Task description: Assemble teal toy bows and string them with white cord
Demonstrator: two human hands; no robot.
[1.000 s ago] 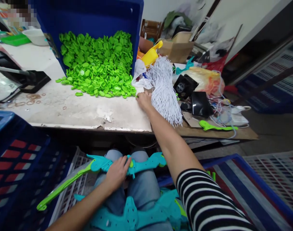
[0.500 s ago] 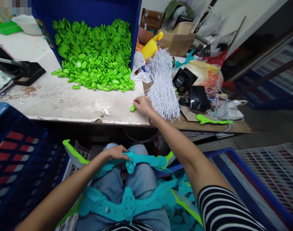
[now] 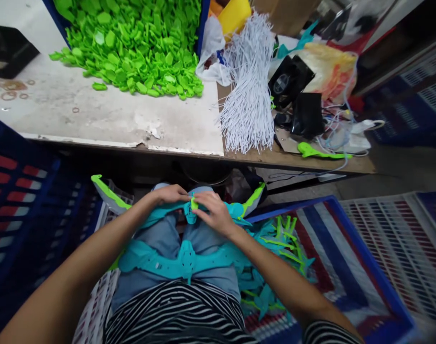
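Note:
Across my knees lies a teal plastic part (image 3: pixel 155 216) with a slotted centre and green-edged ends. My left hand (image 3: pixel 172 194) is closed on it, left of the centre, with fingertips partly hidden. My right hand (image 3: pixel 215 212) pinches a small bright green plastic piece (image 3: pixel 194 203) against that centre. Whether the piece is seated there I cannot tell. A second teal section (image 3: pixel 160 264), with a holed centre, lies nearer my body across my thighs. Whether the two sections are joined is hidden.
A heap of green pieces (image 3: pixel 132 62) spills from a blue bin onto the worktable (image 3: pixel 110 117). White cords (image 3: pixel 248 91) lie beside it. At right, a blue crate (image 3: pixel 374 282) holds teal and green parts (image 3: pixel 271 258). Another blue crate (image 3: pixel 31 215) stands at left.
My right hand has come back from the table edge to my lap with the green piece, which now meets the teal part's centre. The view has tilted downward.

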